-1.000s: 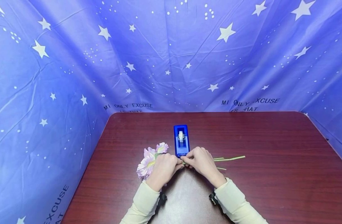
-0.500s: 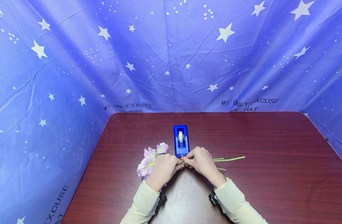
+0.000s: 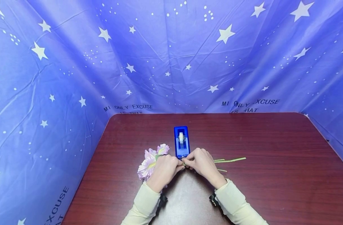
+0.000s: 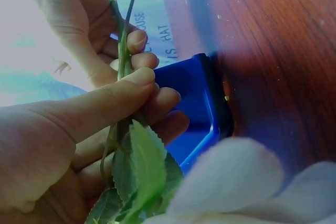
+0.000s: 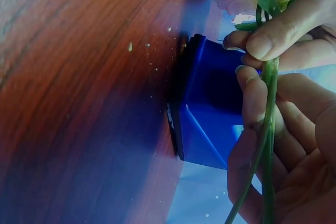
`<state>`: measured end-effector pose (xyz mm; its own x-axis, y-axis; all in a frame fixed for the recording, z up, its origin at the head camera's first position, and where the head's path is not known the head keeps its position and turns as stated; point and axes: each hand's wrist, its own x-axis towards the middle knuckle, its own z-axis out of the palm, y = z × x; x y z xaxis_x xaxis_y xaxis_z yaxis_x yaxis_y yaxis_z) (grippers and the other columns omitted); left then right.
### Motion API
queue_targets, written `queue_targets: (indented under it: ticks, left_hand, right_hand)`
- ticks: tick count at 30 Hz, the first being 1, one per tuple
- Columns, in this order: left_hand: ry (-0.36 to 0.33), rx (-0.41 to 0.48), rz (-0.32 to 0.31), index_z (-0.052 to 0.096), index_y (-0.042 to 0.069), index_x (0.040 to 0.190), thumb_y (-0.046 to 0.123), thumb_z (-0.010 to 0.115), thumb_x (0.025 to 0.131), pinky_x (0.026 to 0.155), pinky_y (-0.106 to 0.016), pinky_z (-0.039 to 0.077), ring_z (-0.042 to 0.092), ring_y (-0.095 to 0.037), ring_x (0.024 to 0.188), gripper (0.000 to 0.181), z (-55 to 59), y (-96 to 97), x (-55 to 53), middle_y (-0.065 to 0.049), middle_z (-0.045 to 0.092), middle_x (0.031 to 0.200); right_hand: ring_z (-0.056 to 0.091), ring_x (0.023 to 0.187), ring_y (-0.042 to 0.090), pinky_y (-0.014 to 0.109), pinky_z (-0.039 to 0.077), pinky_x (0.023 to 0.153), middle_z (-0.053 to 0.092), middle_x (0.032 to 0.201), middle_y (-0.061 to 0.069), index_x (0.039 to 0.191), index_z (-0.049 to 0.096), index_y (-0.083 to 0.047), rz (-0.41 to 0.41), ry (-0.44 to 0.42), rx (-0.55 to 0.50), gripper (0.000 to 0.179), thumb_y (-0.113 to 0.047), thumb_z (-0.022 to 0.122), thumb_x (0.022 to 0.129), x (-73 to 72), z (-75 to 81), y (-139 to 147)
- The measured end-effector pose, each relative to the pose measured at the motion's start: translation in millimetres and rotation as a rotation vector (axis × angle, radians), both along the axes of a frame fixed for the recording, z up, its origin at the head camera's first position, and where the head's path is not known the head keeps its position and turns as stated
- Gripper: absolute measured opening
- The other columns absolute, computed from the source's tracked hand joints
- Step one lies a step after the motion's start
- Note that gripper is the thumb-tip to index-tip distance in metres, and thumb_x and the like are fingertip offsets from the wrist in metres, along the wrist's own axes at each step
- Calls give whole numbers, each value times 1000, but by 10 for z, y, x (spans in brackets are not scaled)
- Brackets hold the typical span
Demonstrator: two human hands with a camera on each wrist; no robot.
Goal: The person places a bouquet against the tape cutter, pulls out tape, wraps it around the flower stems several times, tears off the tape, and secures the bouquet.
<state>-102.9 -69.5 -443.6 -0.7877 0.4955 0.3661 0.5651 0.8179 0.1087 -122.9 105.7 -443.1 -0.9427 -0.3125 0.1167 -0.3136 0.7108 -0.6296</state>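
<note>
Pale pink artificial flowers (image 3: 147, 167) lie to the left in the head view, their green stems (image 3: 230, 160) running rightward beneath both hands. My left hand (image 3: 166, 167) pinches the bundled stems just below the leaves (image 4: 142, 161), thumb on one side and fingers on the other. Right beside it, my right hand (image 3: 202, 161) holds the same stems between thumb and curled fingertips. In the right wrist view, the stems (image 5: 269, 103) pass across the right fingers. A blue tape dispenser (image 3: 182, 152) with a clear roll stands just beyond the hands, its near end right at the fingertips.
The dark red wooden table (image 3: 272, 150) has rounded far corners. A blue curtain (image 3: 171, 56) with white stars hangs behind it and along its sides. Small pale specks dot the tabletop in the right wrist view.
</note>
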Motion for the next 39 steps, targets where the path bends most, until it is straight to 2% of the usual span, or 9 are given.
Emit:
queue_targets:
  ticks: [9, 15, 32, 35, 39]
  left_hand:
    - [-5, 12, -5, 63, 27, 63, 35, 77, 81, 43, -29, 40, 55, -15, 47, 24, -5, 4, 5, 7, 61, 56]
    - [-5, 9, -4, 63, 27, 63, 36, 77, 82, 44, -30, 41, 56, -16, 48, 25, -15, 7, 8, 7, 61, 56]
    - [1, 10, -1, 63, 26, 63, 34, 78, 80, 43, -30, 40, 57, -17, 48, 24, -32, 14, 4, 5, 62, 55]
    - [-3, 0, 7, 65, 27, 65, 35, 78, 80, 44, -30, 42, 58, -17, 49, 22, -42, 20, 8, 6, 63, 57]
    - [-5, -59, 17, 69, 29, 68, 39, 77, 81, 46, -30, 44, 61, -16, 51, 18, -74, 31, 29, 7, 66, 60]
  right_hand:
    - [44, 39, -2, 24, 37, 47, 61, 47, -8, 57, 73, -24, 1, 5, 0, 28, -20, 74, 84, 12, -8, -1]
    - [45, 39, -1, 24, 36, 46, 60, 47, -9, 59, 73, -28, -22, 10, 1, 25, -22, 76, 83, 24, -16, -2]
    - [44, 38, -2, 24, 37, 47, 60, 47, -8, 60, 74, -28, -34, 20, 8, 23, -22, 77, 83, 27, -22, -4]
    - [44, 40, 0, 25, 37, 47, 58, 46, -10, 59, 74, -28, -34, 31, 12, 24, -21, 77, 82, 30, -32, -4]
    - [44, 44, 1, 25, 35, 47, 55, 45, -15, 56, 72, -27, -16, 17, 37, 26, -22, 76, 82, 45, -81, 6]
